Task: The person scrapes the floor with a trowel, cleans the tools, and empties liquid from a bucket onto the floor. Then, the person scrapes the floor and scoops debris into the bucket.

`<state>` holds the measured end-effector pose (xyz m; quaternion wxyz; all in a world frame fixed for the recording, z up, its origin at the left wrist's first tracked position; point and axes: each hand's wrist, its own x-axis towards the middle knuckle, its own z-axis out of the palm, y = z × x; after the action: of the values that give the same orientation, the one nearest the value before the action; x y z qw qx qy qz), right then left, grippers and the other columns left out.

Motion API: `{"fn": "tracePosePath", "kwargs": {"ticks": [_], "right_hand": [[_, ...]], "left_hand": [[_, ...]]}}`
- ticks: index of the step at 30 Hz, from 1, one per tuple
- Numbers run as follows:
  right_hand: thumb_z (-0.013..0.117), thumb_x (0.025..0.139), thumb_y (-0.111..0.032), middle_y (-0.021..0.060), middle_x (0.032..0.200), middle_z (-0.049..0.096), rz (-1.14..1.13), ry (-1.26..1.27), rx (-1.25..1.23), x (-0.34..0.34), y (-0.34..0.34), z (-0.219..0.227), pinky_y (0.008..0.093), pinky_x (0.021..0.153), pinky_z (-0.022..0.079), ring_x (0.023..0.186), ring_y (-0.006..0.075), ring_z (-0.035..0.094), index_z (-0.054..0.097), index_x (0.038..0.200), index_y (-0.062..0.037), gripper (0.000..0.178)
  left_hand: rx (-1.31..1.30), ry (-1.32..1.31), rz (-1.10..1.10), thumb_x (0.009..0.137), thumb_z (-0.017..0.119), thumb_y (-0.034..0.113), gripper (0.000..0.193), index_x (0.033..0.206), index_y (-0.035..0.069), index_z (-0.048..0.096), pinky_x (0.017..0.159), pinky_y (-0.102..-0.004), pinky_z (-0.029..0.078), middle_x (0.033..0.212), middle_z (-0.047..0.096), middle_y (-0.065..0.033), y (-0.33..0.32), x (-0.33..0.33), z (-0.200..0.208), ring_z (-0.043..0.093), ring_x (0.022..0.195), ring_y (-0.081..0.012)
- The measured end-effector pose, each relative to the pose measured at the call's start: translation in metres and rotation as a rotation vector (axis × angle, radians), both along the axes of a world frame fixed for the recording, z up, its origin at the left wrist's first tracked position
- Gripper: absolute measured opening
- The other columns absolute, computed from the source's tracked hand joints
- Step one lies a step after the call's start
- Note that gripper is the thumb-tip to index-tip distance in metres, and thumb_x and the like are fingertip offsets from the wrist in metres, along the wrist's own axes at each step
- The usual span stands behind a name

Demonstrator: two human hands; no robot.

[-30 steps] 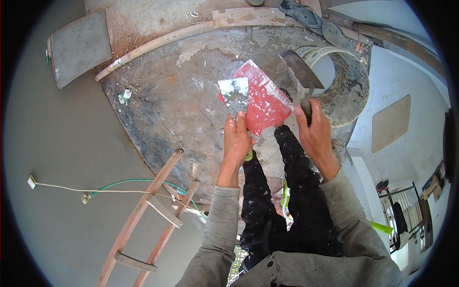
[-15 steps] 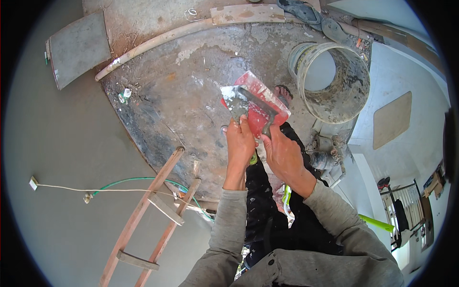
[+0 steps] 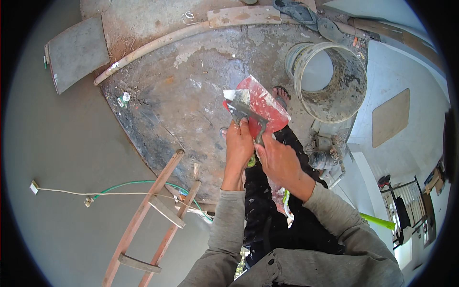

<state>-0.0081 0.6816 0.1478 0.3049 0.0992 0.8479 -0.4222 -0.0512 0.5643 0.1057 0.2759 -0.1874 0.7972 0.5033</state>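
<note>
My left hand (image 3: 238,146) is closed round the handle of a putty knife (image 3: 239,97), whose blade carries white paste. My right hand (image 3: 282,163) grips the dark handle of a red plastering trowel (image 3: 268,106) by its curved end. The trowel's red face is streaked with white. Both tools are held close together in front of me, the trowel's handle bar crossing over the knife's blade. My fingers hide most of the knife's handle, and a green end shows below my left hand.
A large bucket (image 3: 306,103) crusted with mortar stands at the right, with a power tool (image 3: 321,160) near it. At lower left is a wooden ladder (image 3: 128,225); a green hose (image 3: 126,182) passes behind it. Sandals (image 3: 330,29) and a grey board (image 3: 79,52) lie farther off.
The trowel has turned in my right hand's grip, and its handle bar has swung left across the putty knife's blade. My right hand has shifted slightly left and down.
</note>
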Motion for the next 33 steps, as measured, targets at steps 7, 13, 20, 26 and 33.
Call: {"fn": "tracePosePath", "kwargs": {"ticks": [7, 13, 20, 26, 33], "right_hand": [[0.045, 0.092, -0.029, 0.0201, 0.069, 0.06, 0.045, -0.091, 0.018, -0.008, 0.006, -0.012, 0.0481, 0.053, 0.048, 0.063, 0.0402, 0.06, 0.044, 0.096, -0.005, 0.024], [0.048, 0.091, -0.027, 0.0179, 0.069, 0.06, 0.068, -0.086, 0.015, -0.009, 0.0, -0.002, 0.0475, 0.052, 0.048, 0.063, 0.038, 0.061, 0.046, 0.093, -0.0051, 0.022], [0.049, 0.091, -0.029, 0.0217, 0.07, 0.058, -0.308, -0.086, 0.091, -0.011, 0.038, -0.038, 0.0492, 0.054, 0.044, 0.062, 0.0413, 0.058, 0.045, 0.092, -0.0052, 0.024], [0.051, 0.09, -0.03, 0.0178, 0.071, 0.057, -0.063, 0.132, 0.051, 0.025, 0.04, -0.002, 0.0451, 0.052, 0.044, 0.058, 0.04, 0.056, 0.046, 0.093, -0.005, 0.025], [0.05, 0.091, -0.03, 0.0128, 0.065, 0.053, -0.137, -0.023, 0.234, 0.018, 0.056, -0.08, 0.04, 0.047, 0.045, 0.054, 0.0309, 0.058, 0.045, 0.092, -0.0041, 0.026]], "left_hand": [[0.042, -0.402, 0.044, 0.097, 0.038, 0.022, 0.026, 0.103, 0.001, 0.053, 0.04, -0.0224, 0.043, 0.068, 0.052, -0.0012, -0.008, -0.004, 0.015, 0.05, 0.051, -0.0084], [0.037, -0.392, 0.009, 0.097, 0.04, 0.022, 0.025, 0.102, 0.001, 0.053, 0.039, -0.0218, 0.042, 0.07, 0.053, -0.0017, -0.013, 0.002, 0.008, 0.049, 0.053, -0.0075], [0.045, -0.431, 0.094, 0.092, 0.052, 0.019, 0.019, 0.097, 0.001, 0.055, 0.041, -0.0216, 0.042, 0.072, 0.058, -0.0025, -0.009, 0.014, 0.017, 0.053, 0.055, -0.008], [0.007, -0.334, 0.261, 0.081, 0.068, 0.014, 0.018, 0.089, 0.002, 0.057, 0.043, -0.0219, 0.041, 0.069, 0.06, -0.0022, -0.02, 0.013, 0.014, 0.051, 0.052, -0.0082], [-0.091, -0.053, 0.11, 0.08, 0.068, 0.01, 0.016, 0.088, -0.001, 0.06, 0.05, -0.0265, 0.044, 0.073, 0.063, -0.0059, -0.009, 0.016, 0.021, 0.055, 0.056, -0.0126]]}}
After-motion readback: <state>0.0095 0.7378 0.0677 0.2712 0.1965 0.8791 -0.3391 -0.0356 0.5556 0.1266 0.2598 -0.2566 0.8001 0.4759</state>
